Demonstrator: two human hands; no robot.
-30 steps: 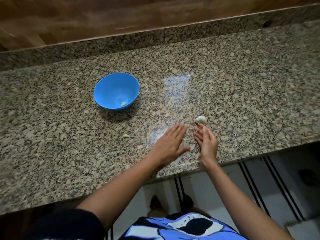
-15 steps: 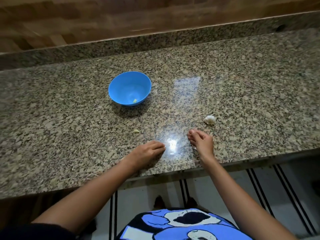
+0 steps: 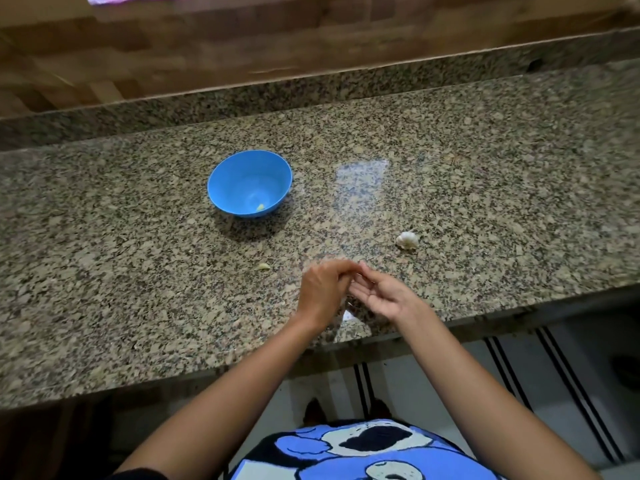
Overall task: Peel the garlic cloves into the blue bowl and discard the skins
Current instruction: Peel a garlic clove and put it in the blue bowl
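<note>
- At the counter's (image 3: 138, 271) edge, the left hand (image 3: 322, 289) curls fingertips into the upturned, slack right hand (image 3: 381, 296); what it pinches, I cannot tell.
- Garlic head (image 3: 407, 240): one o'clock of them; blue bowl (image 3: 221, 174): eleven.
- Skins may slide off that flat palm to the floor (image 3: 588, 341).

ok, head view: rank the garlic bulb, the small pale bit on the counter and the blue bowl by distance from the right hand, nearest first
1. garlic bulb: just beyond the right hand, slightly to its right.
2. small pale bit: on the counter to the left, past the left hand.
3. blue bowl: farther back and left.
</note>
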